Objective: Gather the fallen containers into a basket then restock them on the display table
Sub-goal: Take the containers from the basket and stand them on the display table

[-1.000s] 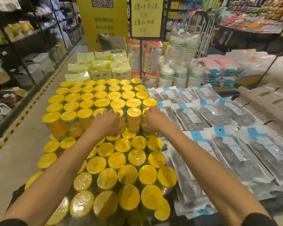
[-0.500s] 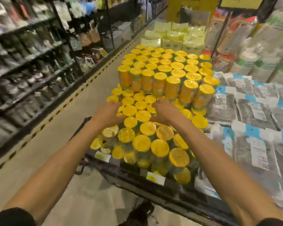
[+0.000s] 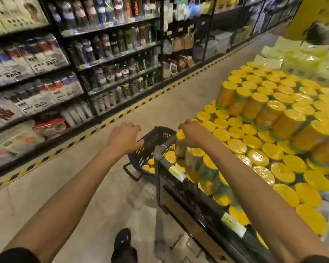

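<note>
Fingers (image 3: 130,128) of my left hand (image 3: 123,138) are curling loose and empty, those of my right hand (image 3: 194,135) hidden so I can't tell, both swinging off the display table (image 3: 165,186) at two o'clock toward the basket (image 3: 150,141) at twelve, containers (image 3: 149,167) waiting inside for restocking.

We have the wide floor (image 3: 80,196) of the aisle open on our left, up to the shelves (image 3: 106,73) that wall its far side. The basket (image 3: 152,143) stands on the floor just beside the bench (image 3: 160,154) corner, its mouth open from above. On the bench, containers (image 3: 254,145) stand packed lid to lid, and a taller tier (image 3: 254,107) blocks reach farther in.
</note>
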Demonstrator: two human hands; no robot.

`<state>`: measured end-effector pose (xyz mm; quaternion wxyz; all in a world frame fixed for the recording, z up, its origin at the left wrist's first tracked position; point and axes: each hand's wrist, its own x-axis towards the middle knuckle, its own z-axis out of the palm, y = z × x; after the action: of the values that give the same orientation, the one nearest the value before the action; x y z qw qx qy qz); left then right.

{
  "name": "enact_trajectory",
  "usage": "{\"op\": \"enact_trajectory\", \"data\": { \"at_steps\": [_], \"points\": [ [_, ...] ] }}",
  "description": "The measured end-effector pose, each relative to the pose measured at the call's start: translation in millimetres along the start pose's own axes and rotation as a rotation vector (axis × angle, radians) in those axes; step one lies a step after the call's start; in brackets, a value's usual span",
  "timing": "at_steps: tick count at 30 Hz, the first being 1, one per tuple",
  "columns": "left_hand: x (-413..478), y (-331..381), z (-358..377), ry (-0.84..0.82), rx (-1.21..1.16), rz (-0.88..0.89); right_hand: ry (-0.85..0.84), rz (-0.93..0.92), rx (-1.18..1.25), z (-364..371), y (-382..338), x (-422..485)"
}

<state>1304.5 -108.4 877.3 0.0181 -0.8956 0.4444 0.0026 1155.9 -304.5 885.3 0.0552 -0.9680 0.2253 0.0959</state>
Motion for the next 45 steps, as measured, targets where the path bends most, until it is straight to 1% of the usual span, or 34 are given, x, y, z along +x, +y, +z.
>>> {"op": "enact_trajectory", "data": {
  "at_steps": [4,6,11,14,17,21,25,27,29,31,33,38,40,45],
  "points": [
    [5,-70,10,-0.031,0.012,-0.094,-0.068,-0.026,-0.019,-7,-49,49],
    [12,-107,12,-0.038,0.018,-0.113,-0.079,-0.025,-0.023,-13,-69,74],
    [48,-196,10,-0.027,0.012,-0.081,-0.07,-0.005,-0.02,-28,-125,140],
    [84,-238,10,-0.024,0.019,-0.034,-0.042,0.009,0.002,-31,-156,187],
    [119,-266,13,-0.046,0.006,0.0,-0.038,0.033,0.043,-27,-178,226],
    [170,-290,22,-0.092,-0.005,0.011,-0.089,0.081,0.069,-15,-188,280],
    [225,-307,42,-0.168,0.011,0.046,-0.108,0.135,0.118,4,-178,331],
    [258,-314,56,-0.179,0.016,0.087,-0.13,0.177,0.13,15,-165,354],
    [294,-316,69,-0.194,0.023,0.137,-0.148,0.231,0.166,27,-148,376],
    [332,-313,81,-0.216,0.058,0.225,-0.165,0.286,0.196,39,-128,394],
    [367,-304,92,-0.243,0.082,0.3,-0.203,0.348,0.225,49,-107,410],
    [436,-263,111,-0.262,0.043,0.466,-0.281,0.512,0.326,66,-63,428],
    [458,-244,117,-0.294,0.011,0.535,-0.269,0.578,0.385,69,-50,428],
    [511,-199,138,-0.356,0.0,0.746,-0.226,0.764,0.443,84,-31,424]
  ]
}}
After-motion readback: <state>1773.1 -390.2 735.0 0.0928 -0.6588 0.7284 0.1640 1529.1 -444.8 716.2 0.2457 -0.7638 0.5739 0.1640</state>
